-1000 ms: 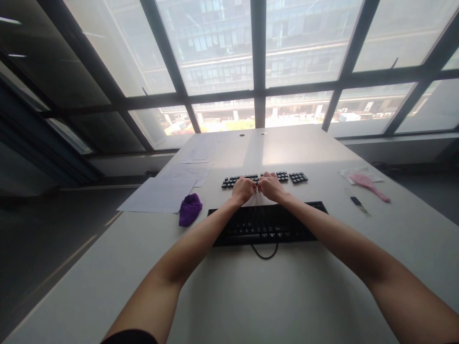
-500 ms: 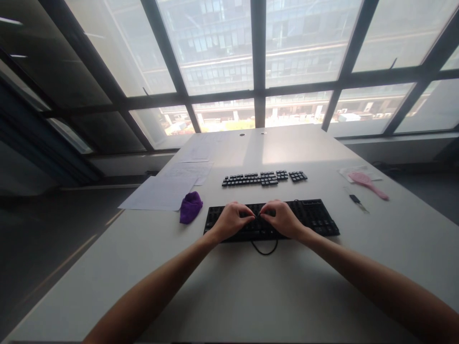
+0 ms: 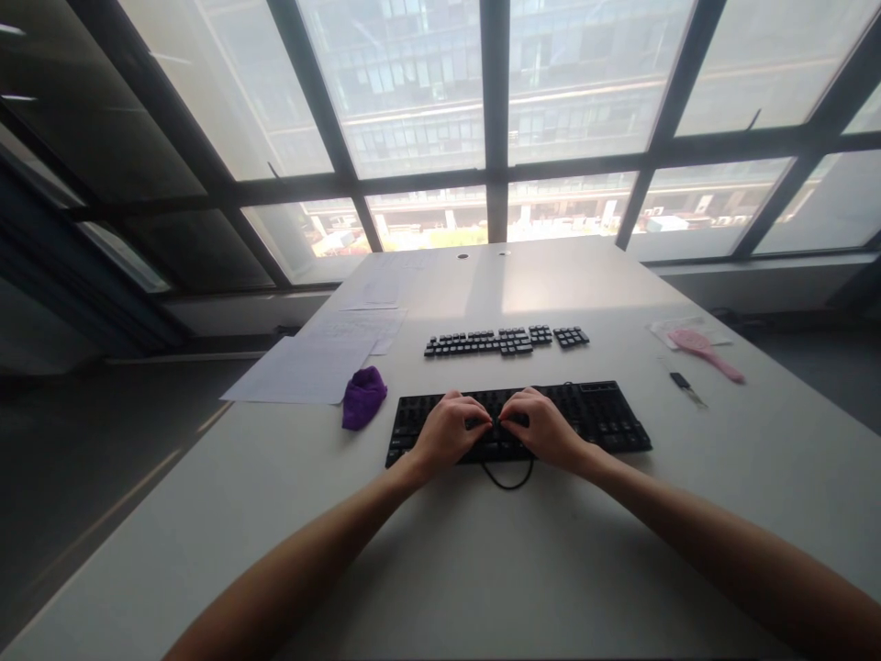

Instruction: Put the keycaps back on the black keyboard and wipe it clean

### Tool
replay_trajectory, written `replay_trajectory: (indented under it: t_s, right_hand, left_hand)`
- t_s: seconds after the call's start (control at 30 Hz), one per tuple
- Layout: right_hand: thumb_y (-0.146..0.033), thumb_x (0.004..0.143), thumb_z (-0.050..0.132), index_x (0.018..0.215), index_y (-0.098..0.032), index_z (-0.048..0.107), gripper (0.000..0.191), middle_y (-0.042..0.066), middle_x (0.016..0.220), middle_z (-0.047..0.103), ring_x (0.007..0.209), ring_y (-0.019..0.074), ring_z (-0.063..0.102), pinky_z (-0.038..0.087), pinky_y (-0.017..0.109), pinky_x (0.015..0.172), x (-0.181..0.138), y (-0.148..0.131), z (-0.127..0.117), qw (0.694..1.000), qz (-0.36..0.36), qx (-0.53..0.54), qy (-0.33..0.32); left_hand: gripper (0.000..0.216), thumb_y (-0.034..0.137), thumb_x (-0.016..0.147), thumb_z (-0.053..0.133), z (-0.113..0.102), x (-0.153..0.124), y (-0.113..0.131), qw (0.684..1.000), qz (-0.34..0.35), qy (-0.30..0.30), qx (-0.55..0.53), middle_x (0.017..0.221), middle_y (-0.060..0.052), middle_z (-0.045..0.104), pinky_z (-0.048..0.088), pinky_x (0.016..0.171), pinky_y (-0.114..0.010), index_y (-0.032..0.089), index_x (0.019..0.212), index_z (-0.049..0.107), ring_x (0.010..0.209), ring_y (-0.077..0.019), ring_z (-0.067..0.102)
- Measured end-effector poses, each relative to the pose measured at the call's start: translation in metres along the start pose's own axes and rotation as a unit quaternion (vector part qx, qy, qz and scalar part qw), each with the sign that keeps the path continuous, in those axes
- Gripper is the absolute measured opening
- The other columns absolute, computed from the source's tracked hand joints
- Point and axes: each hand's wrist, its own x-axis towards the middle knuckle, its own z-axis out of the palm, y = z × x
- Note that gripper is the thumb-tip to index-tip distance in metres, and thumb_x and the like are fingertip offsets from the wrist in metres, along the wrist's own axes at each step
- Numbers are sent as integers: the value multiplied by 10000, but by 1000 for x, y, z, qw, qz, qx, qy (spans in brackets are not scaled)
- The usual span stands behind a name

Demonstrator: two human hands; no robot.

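Note:
A black keyboard (image 3: 606,418) lies on the white table in front of me, its bare surface partly covered by my hands. My left hand (image 3: 451,427) is over its middle, thumb and forefinger pinched together. Facing it, my right hand (image 3: 540,424) makes the same pinch, and the two sets of fingertips almost meet low over the keys. Whatever is between the fingertips is too small and dark to make out. Behind the keyboard, loose black keycaps (image 3: 461,344) stand sorted in rows and blocks. A black cable (image 3: 507,487) loops out at the keyboard's front edge.
To the left are a crumpled purple cloth (image 3: 364,397) and several paper sheets (image 3: 295,367). On the right lie a pink brush (image 3: 706,352) on a clear wrapper and a small tool with a dark handle (image 3: 681,381). The white table (image 3: 509,569) reaches to the windows.
Both hands stay over the middle of the keyboard with their fingertips pinched; they have shifted only slightly. The keyboard's left end appears turned a little toward me.

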Motion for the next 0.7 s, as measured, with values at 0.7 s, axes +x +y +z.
replay_trajectory:
  t_s: [0.7]
  right_hand:
    - [-142,848,688,780,-208,686,95,45,899,696,893,209,591,491,365,847,-6,-3,2,996,-60,-53,-27]
  left_hand:
    - [143,253,920,657,3,-10,4,995,68,-2,75,954,-29,757,502,840,-358,221,852,778,894,-205,586]
